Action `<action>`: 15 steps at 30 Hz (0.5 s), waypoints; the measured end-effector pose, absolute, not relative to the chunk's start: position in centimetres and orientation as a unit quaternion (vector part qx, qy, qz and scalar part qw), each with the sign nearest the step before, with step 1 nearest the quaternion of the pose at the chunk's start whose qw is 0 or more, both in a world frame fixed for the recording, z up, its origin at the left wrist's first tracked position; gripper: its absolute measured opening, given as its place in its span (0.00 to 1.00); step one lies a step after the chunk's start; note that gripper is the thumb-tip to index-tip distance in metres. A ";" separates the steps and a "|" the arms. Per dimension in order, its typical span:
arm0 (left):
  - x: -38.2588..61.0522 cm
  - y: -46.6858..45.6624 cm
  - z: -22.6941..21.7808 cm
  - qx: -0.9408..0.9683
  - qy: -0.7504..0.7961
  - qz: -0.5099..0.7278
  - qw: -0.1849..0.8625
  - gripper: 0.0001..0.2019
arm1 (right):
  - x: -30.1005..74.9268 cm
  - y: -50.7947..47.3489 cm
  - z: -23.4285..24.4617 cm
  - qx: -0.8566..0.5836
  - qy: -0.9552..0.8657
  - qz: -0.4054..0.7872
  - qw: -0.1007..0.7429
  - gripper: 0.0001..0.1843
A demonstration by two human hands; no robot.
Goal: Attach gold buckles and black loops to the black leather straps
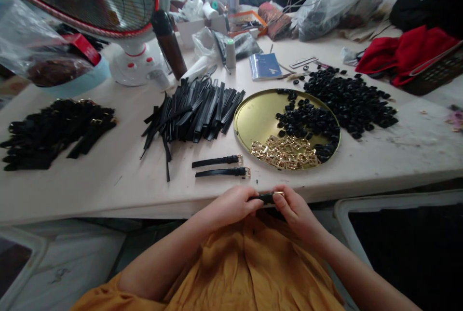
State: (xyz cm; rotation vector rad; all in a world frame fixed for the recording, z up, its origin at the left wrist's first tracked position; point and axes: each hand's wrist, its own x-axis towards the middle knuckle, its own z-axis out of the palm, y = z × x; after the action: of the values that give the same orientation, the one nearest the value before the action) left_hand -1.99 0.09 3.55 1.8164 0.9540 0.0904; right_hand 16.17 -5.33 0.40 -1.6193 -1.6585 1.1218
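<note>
At the table's front edge my left hand (240,203) and my right hand (291,207) both grip a short black strap (265,198). A bit of gold shows at its right end, under my right fingers; the rest of that end is hidden. Two black straps with gold buckles (219,167) lie side by side just beyond my left hand. Farther right stands a round gold tray (249,113), holding a heap of gold buckles (285,153) and many small black loops (307,118).
Behind the two straps is a pile of loose black strips (198,108). Buckled straps (54,132) are heaped at far left, beneath a fan (133,62). More black loops (350,99) lie right of the tray. A blue booklet (265,66) and thread spool (230,54) sit behind.
</note>
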 end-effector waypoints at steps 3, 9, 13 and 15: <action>-2.6 0.5 3.6 0.793 0.426 0.033 0.434 0.13 | 15.8 -4.3 0.5 -0.608 -0.634 0.398 0.263 0.17; -3.9 2.8 3.9 0.831 0.432 0.070 0.343 0.14 | 13.4 -0.4 0.7 -0.575 -0.661 0.388 0.288 0.18; -6.1 5.6 3.7 0.837 0.467 0.093 0.270 0.13 | 11.3 3.3 0.8 -0.617 -0.696 0.301 0.212 0.19; -7.4 7.1 3.4 0.826 0.502 0.111 0.231 0.13 | 10.6 4.6 0.9 -0.643 -0.708 0.246 0.160 0.18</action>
State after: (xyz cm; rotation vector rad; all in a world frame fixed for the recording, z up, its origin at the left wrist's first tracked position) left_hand -7.36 7.11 3.37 2.2699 1.3814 0.3042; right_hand 10.61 4.58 0.89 -1.8365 -2.0212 0.7024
